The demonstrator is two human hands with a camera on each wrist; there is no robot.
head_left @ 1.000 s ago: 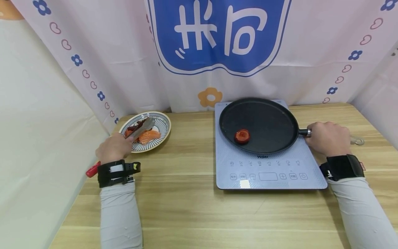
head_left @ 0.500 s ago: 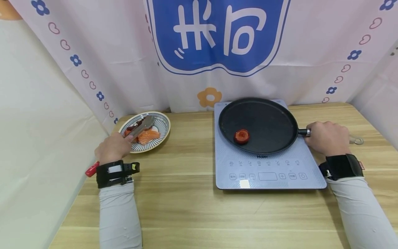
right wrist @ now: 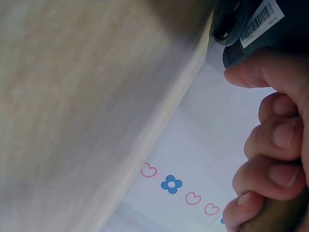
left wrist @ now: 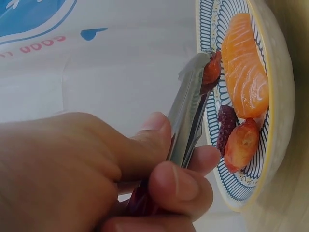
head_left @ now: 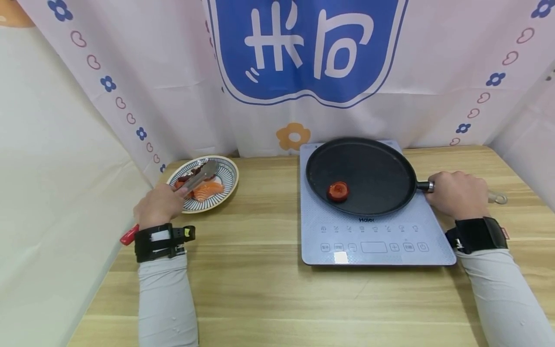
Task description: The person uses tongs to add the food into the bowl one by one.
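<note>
My left hand [head_left: 158,206] grips metal tongs [head_left: 197,179] with a red handle; their tips are over a blue-patterned plate [head_left: 232,185]. A slice of salmon [left wrist: 245,67], a dark purple piece [left wrist: 226,128] and an orange-red piece [left wrist: 241,145] lie on it. Another red piece [left wrist: 211,70] shows at the tongs' tips; whether it is pinched I cannot tell. My right hand [head_left: 460,195] grips the handle [head_left: 425,185] of a flat black pan [head_left: 364,166]. A round red slice, perhaps tomato [head_left: 338,191], lies near the pan's front left edge.
Under the pan is a pale Haier induction cooktop [head_left: 377,250], standing on the wooden table [head_left: 260,289]. A white printed cloth [head_left: 182,96] hangs behind the table, and a pale wall sheet [head_left: 52,193] borders the left side.
</note>
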